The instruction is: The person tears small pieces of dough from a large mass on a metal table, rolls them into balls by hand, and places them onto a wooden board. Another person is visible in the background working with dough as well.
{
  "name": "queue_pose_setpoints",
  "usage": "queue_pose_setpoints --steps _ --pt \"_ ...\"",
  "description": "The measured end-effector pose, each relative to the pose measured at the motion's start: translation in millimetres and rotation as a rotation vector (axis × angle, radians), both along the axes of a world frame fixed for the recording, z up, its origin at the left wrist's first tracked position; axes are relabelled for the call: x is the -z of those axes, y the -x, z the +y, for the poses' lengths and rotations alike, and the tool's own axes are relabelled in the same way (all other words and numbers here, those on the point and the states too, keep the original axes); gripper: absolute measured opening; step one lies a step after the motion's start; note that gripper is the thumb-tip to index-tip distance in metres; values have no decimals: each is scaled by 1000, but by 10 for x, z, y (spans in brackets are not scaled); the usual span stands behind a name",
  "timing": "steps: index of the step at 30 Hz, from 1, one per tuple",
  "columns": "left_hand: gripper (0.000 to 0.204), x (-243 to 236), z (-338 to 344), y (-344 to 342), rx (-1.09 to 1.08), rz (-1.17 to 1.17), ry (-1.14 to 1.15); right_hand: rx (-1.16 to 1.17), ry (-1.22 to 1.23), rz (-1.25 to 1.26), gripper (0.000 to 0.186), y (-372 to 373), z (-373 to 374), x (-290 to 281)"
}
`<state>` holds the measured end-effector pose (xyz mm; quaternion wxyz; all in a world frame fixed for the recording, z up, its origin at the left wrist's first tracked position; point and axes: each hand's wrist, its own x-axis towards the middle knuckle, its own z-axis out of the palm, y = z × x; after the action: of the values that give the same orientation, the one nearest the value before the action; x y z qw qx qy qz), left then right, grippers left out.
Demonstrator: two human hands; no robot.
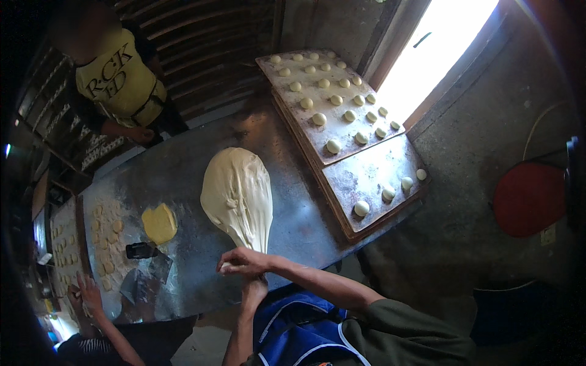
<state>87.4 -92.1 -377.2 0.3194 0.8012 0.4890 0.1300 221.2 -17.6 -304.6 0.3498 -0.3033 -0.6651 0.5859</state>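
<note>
The two hands come together at the near end of a large, smooth bag-shaped mass of white dough (238, 189). The right hand (244, 261) is across the top, fingers curled on a small dough piece (226, 265); the left hand (254, 287) sits just beneath it at the dough's drawn-out neck, partly covered, so I cannot tell how firmly it is closed. The dough lies on the metal desk (299, 219) directly beyond the hands, its wide end farthest from them.

The step in hand looks like pinching a portion off the narrow end. The next move seems to call for holding the neck steady while the piece comes cleanly free, without dragging the whole mass closer.

Beyond the hands to the right, an upper tray (335, 114) carries rows of round dough balls, and a nearer tray (366, 171) holds a few more. To the left of the hands are a yellow slab (160, 224), a small black object (141, 251) and flattened dough rounds (108, 236); farther left are a co-worker's hands (90, 296).
</note>
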Motion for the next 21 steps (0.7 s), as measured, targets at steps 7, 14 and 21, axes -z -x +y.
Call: queue_pose_setpoints --steps 7,14,21 --pt "27 -2520 -266 -436 513 -181 148 37 29 -15 35 416 -327 234" --pt "23 -426 160 951 21 -69 -363 644 -438 -884 48 -1118 -1249 187" --pt "25 -269 1226 -6 -611 -32 -416 1086 -288 -1123 48 -867 -210 500"
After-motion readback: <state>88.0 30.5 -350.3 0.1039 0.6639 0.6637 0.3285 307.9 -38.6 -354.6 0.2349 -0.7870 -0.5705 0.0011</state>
